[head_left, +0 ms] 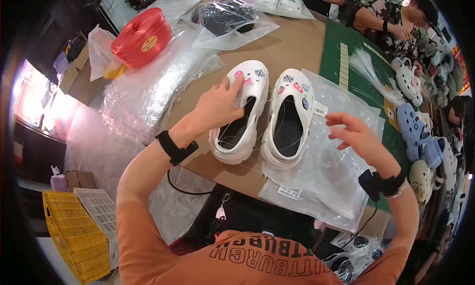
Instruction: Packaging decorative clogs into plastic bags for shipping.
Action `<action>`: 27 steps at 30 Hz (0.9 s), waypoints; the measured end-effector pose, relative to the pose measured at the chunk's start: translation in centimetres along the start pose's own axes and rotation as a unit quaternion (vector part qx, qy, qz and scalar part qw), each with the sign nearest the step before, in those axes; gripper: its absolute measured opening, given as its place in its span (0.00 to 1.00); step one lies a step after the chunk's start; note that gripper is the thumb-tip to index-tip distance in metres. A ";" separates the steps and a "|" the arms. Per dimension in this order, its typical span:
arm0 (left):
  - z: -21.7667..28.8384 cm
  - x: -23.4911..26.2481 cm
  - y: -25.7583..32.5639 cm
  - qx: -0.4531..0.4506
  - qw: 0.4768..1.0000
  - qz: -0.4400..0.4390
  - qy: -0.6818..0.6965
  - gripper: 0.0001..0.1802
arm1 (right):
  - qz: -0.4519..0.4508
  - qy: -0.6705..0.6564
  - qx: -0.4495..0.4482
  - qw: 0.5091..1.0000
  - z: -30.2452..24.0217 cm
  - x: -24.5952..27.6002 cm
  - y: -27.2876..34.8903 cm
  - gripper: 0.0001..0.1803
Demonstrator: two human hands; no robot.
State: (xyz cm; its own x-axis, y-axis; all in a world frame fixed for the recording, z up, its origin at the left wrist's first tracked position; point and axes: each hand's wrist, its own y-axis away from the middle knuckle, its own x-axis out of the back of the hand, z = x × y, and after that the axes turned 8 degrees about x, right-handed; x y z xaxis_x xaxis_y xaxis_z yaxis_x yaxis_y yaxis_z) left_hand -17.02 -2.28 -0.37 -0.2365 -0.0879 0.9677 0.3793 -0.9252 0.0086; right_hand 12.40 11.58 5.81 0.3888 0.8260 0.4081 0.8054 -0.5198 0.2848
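Observation:
Two white clogs stand side by side with toes pointing away from me: a left clog (236, 154) and a right clog (281, 159). Both have dark insoles and colourful charms on their toes. My left hand (217, 104) lies against the left clog, fingers stretched over its upper near a pink charm and thumb near the foot opening. To the right of the pair, my right hand (354, 131) hovers with its fingers apart, holding nothing. Below it, clear plastic bags (331, 171) lie flat, partly under the right clog, with a white label (320, 109) showing.
A red roll of plastic twine (143, 37) rests beside crumpled clear film (136, 99). Bagged dark items (225, 17) lie at the back. Right, loose clogs (415, 131) and white strands (373, 70) line a green surface (334, 50); a co-worker (391, 30) works beyond. Yellow crates (74, 235) stand lower left.

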 end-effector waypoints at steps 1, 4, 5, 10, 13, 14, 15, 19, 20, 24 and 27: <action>0.1 -0.5 0.0 0.000 1.000 0.000 -0.001 0.42 | 0.000 -0.001 0.001 1.000 0.8 -0.5 -0.2 0.24; 0.0 -1.2 -0.1 -0.004 0.997 0.067 -0.033 0.37 | 0.001 -0.014 -0.016 1.000 2.4 -2.4 -1.3 0.34; -0.2 -1.1 -0.2 -0.014 0.997 0.072 -0.034 0.35 | -0.001 -0.014 -0.012 1.000 2.5 -3.2 -1.7 0.34; -0.2 -0.1 -0.3 -0.034 0.996 0.084 -0.024 0.34 | -0.005 -0.030 0.002 1.000 3.7 -4.8 -2.5 0.43; 0.0 0.0 -0.6 -0.051 0.991 0.110 -0.047 0.32 | -0.002 -0.042 0.005 0.999 3.6 -4.8 -2.5 0.43; 0.0 0.0 -0.8 -0.071 0.987 0.133 -0.059 0.30 | 0.000 -0.050 0.003 0.999 3.6 -4.8 -2.3 0.43; 0.1 -0.2 -1.0 -0.090 0.981 0.156 -0.071 0.28 | 0.004 -0.050 0.002 0.999 3.6 -5.0 -2.3 0.43; 0.1 -1.2 -1.4 -0.059 0.985 0.140 -0.084 0.27 | 0.020 -0.068 -0.001 0.998 3.9 -5.5 -2.5 0.44; 0.0 -1.2 -1.5 -0.060 0.985 0.152 -0.062 0.27 | 0.019 -0.076 -0.007 0.997 3.9 -5.5 -2.5 0.44; 0.3 -1.2 -1.8 -0.048 0.987 0.150 -0.043 0.31 | 0.013 -0.093 -0.015 0.995 4.2 -5.3 -2.6 0.44; 0.2 -1.9 -2.1 -0.049 0.984 0.170 -0.023 0.31 | 0.014 -0.111 -0.015 0.994 4.0 -5.4 -2.5 0.44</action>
State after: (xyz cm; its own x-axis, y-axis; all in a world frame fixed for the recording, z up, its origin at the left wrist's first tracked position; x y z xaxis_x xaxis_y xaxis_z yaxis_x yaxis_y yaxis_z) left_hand -17.20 -0.09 -2.17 -0.0701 -0.3832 0.9210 0.3410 -0.8768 -0.3389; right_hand 10.12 9.32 -0.56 0.5032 0.8366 0.2164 0.7797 -0.5476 0.3037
